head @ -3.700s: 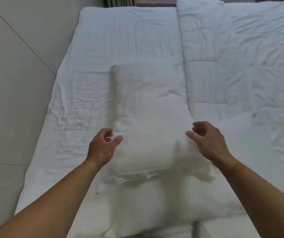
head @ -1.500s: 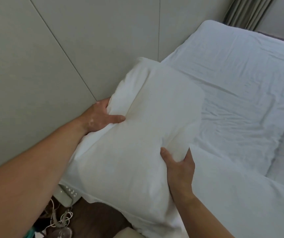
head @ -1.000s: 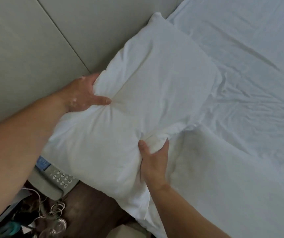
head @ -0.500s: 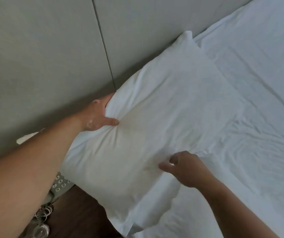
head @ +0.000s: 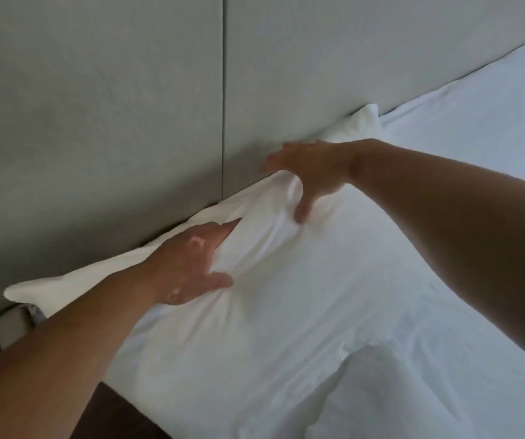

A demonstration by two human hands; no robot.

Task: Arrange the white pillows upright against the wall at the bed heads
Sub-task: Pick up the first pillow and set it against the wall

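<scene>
White pillow (head: 273, 312): leaned with long top edge against grey wall panel (head: 96, 122) at head of bed (head: 476, 122), far corner poking up beside the mattress edge, near corner overhanging toward the dark floor gap at lower left. Left hand (head: 188, 264): spread along top edge, fingers behind and thumb in front, pinching a fold of cover. Right hand (head: 311, 172): open, blurred, fingers over top edge near the wall, thumb pressed into the face; firm grasp not confirmed. Step in hand, by judgement: seating and squaring the pillow against the wall. Placement nearly complete; pillow sloped rather than fully upright. Next move: push lower edge toward the wall, lift and plump top edge, release both hands, check for sliding. Second fold of white bedding (head: 413, 391) at lower right, touching the pillow base; pillow or duvet not determinable.
</scene>
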